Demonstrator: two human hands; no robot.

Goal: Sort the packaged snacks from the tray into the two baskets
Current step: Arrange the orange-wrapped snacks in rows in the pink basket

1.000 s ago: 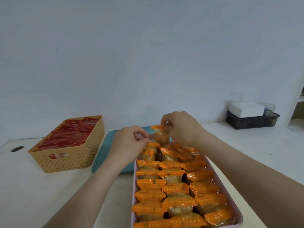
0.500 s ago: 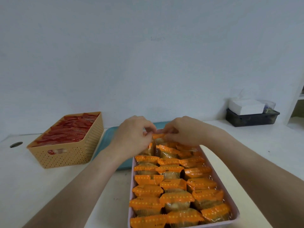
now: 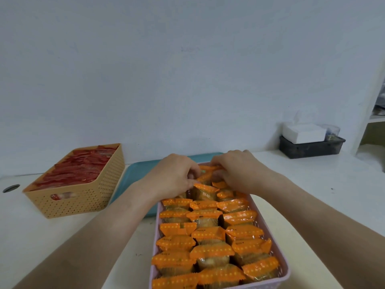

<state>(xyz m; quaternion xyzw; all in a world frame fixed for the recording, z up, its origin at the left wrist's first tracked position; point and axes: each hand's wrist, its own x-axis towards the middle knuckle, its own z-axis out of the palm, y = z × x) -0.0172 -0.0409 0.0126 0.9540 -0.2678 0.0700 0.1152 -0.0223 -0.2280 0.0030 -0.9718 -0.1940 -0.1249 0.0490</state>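
Observation:
A pink basket (image 3: 285,274) in front of me is packed with rows of orange-wrapped snacks (image 3: 208,236). Both my hands are at its far end. My left hand (image 3: 173,178) and my right hand (image 3: 239,172) pinch and press one orange snack (image 3: 208,168) down among the last row. A tan basket (image 3: 83,197) at the left holds several red-wrapped snacks (image 3: 77,170). The teal tray (image 3: 137,180) lies behind the pink basket, mostly hidden by my hands; its visible part holds nothing.
A dark bin (image 3: 310,149) with a white tissue box (image 3: 303,133) stands at the back right by the wall. A round hole (image 3: 11,188) sits in the white tabletop at far left. A white shelf edge (image 3: 373,122) rises at the right.
My right hand lowered the orange snack from above the basket into the far row, and my left hand moved in from the left to meet it. The camera tilted slightly down.

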